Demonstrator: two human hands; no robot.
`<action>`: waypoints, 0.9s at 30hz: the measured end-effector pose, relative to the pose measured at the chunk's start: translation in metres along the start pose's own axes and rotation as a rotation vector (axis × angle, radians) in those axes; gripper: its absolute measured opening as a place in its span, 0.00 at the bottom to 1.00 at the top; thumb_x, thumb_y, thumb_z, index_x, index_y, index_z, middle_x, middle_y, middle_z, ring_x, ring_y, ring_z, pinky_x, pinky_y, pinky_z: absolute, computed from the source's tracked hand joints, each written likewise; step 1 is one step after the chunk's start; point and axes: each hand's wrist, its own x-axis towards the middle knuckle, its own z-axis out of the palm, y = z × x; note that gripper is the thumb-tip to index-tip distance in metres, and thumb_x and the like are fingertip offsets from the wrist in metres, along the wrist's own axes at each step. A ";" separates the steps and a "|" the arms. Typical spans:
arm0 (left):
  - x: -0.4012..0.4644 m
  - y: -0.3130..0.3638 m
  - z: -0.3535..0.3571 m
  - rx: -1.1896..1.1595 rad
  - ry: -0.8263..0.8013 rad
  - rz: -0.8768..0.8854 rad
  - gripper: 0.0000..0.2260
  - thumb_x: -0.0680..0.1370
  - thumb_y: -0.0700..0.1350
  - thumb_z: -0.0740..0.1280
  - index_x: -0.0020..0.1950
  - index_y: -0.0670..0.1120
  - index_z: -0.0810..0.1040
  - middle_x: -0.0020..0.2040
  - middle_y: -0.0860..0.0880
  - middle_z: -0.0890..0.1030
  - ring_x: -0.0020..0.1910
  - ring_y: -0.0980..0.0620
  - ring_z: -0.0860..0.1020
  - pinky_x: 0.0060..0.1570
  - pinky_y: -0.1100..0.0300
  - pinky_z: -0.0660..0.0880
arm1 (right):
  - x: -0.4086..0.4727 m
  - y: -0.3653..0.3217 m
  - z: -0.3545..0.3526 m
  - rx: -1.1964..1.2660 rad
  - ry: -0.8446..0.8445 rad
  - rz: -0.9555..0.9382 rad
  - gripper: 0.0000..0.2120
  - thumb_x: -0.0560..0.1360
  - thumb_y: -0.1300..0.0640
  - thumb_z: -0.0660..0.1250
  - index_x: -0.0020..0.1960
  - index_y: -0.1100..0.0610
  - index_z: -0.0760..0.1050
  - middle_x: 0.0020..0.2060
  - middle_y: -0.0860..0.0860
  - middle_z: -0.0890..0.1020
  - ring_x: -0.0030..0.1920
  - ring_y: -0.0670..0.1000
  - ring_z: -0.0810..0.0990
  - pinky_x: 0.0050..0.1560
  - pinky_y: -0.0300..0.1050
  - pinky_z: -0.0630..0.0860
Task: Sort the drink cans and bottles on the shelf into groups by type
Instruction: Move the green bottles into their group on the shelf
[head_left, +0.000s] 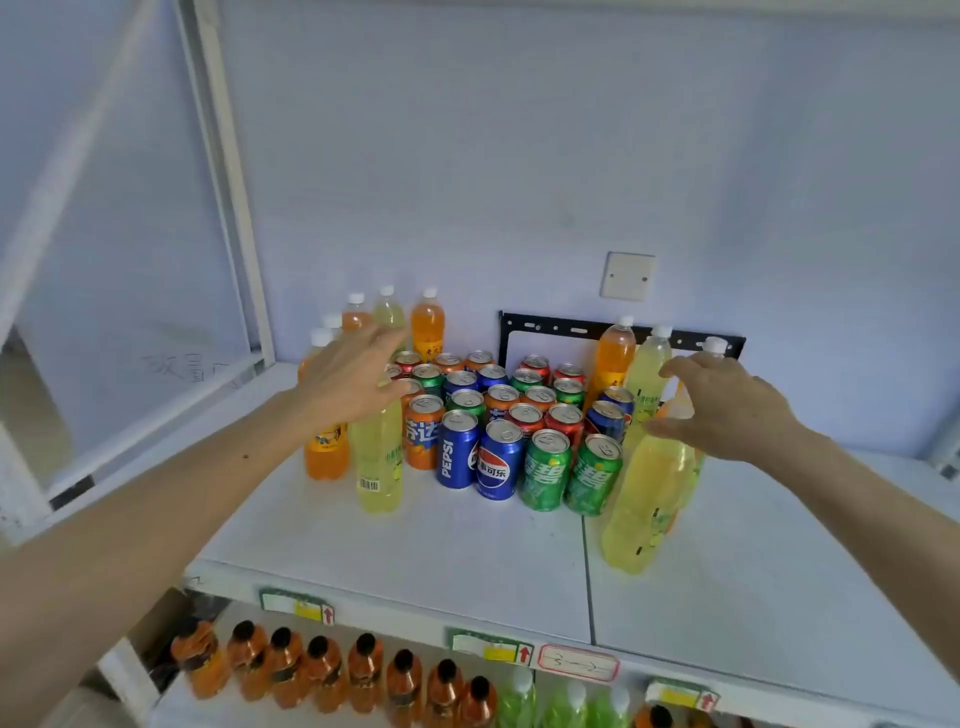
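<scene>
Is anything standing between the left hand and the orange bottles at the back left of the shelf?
Nothing visibly blocks it. The left hand hangs open above the near yellow bottle and orange bottle, and the back orange bottles stand just past its fingertips. The cans sit to its right, out of the path.

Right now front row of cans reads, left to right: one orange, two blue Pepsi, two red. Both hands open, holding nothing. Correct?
Not quite. In the head view the last two front-row cans are green, not red. The orange can and two blue Pepsi cans are as stated; left hand and right hand are open, holding nothing.
</scene>
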 end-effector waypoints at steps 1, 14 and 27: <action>0.001 0.001 0.003 0.000 -0.034 -0.016 0.31 0.78 0.55 0.66 0.77 0.48 0.59 0.73 0.45 0.66 0.68 0.45 0.70 0.60 0.49 0.73 | 0.000 0.002 0.003 0.011 -0.047 0.023 0.32 0.70 0.36 0.68 0.69 0.49 0.66 0.67 0.49 0.71 0.67 0.55 0.69 0.58 0.54 0.74; 0.026 -0.017 0.012 0.148 -0.256 -0.124 0.14 0.80 0.54 0.63 0.59 0.46 0.71 0.49 0.49 0.76 0.46 0.51 0.75 0.36 0.59 0.70 | 0.013 0.024 0.031 0.220 -0.272 0.037 0.22 0.76 0.43 0.65 0.64 0.56 0.69 0.49 0.53 0.77 0.48 0.53 0.76 0.49 0.47 0.76; 0.020 0.002 0.006 0.131 -0.225 0.140 0.15 0.82 0.55 0.58 0.57 0.43 0.70 0.34 0.57 0.64 0.38 0.53 0.69 0.39 0.60 0.67 | 0.000 0.015 0.051 0.350 0.018 0.155 0.20 0.69 0.37 0.69 0.46 0.54 0.77 0.38 0.52 0.81 0.41 0.53 0.79 0.41 0.49 0.78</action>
